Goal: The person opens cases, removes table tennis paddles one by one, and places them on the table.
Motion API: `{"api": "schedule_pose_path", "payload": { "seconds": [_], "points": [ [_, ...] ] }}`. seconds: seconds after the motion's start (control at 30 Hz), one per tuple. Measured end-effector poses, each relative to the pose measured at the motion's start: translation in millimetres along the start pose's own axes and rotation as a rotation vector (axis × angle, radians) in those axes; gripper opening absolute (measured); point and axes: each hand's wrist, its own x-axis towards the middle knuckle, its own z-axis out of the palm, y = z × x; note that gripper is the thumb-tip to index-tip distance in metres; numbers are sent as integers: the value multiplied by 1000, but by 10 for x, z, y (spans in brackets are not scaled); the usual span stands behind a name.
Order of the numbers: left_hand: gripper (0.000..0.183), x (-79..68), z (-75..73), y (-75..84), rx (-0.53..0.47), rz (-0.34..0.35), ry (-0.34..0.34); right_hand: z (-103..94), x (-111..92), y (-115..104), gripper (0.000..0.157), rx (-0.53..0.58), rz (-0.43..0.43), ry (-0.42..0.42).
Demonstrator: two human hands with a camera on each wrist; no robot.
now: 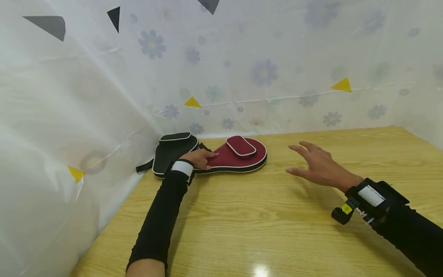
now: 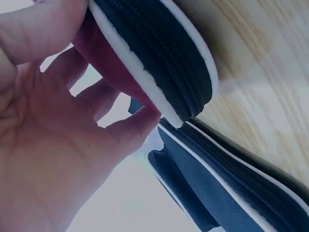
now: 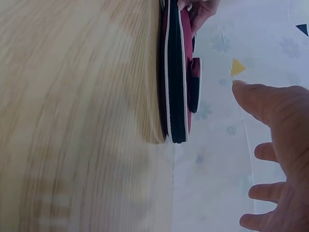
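A red zip-up table tennis racket case (image 1: 221,156) with a black side, white piping and a small raised pocket lies flat on the table. My left hand (image 1: 199,158) is at its narrow end, gripping it with the thumb at the near edge and the fingers over the red top. In the left wrist view, that hand's fingers (image 2: 67,67) touch the red face. Left of it lies a similar black case (image 1: 173,154), partly hidden behind my left wrist. My right hand (image 1: 316,165) hovers above the table right of the red case, fingers spread, holding nothing.
The light wooden table (image 1: 263,219) carries both cases near its back left corner. White sheeting with flowers (image 1: 277,69) stands behind the table and along its left side. A black strap (image 1: 144,166) sticks out left of the black case.
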Motion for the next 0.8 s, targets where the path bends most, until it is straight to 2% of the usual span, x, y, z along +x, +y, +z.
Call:
{"api": "schedule_pose_path", "payload": {
  "seconds": [0.1,0.27,0.53,0.67,0.73,0.8],
  "points": [
    [60,26,4,0,-5,13,5,13,15,-38,75,2,-4,-3],
    [64,27,7,6,-79,7,46,26,26,-83,74,8,-18,-3],
    [67,-45,-7,66,-134,-4,64,37,22,-125,73,15,-14,-12],
    [56,-73,-21,210,-84,-28,81,67,19,-129,72,7,-17,-20],
    [45,-38,-23,340,-63,-36,128,73,15,-137,72,7,-21,-19],
    [34,34,-21,507,-72,-43,205,79,14,-143,71,4,-24,-12]
  ]
}}
